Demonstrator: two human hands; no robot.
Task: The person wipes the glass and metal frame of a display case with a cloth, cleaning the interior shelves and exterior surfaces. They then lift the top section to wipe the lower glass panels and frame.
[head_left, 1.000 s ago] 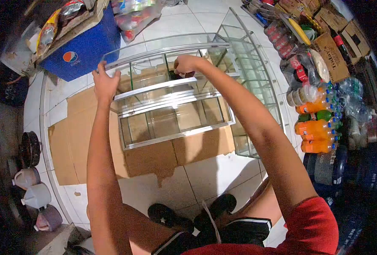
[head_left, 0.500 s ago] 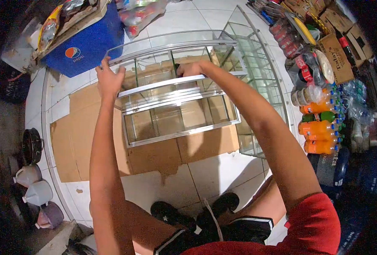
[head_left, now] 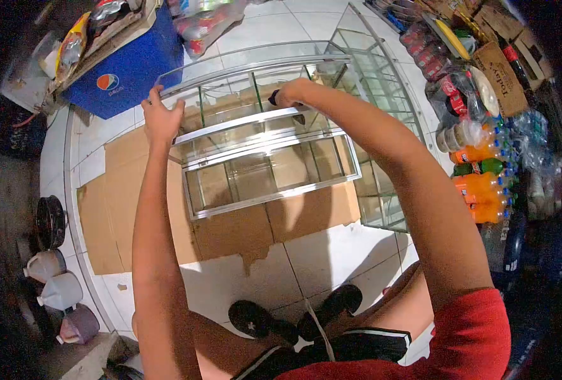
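A glass display case (head_left: pixel 243 135) with silver metal frame strips lies low on the floor in front of me, glass dividers inside it. My left hand (head_left: pixel 161 120) grips its left end, with thumb and fingers apart on either side of the edge. Between the upper frame strips, my right hand (head_left: pixel 290 95) reaches into the case. Its fingers are closed round a small dark item (head_left: pixel 273 97), perhaps a cloth; most of it is hidden. Under the case is flattened cardboard (head_left: pixel 129 190).
Another glass case (head_left: pixel 388 95) stands along the right. Beyond it are orange soda bottles (head_left: pixel 483 190), packed cans and a cardboard box (head_left: pixel 499 79). A blue cooler (head_left: pixel 126 69) stands at back left. Plastic jugs (head_left: pixel 59 290) line the left, and my feet are near the front.
My right hand has shifted slightly right and farther away inside the case, carrying the dark item along. My left hand keeps its place at the left end.
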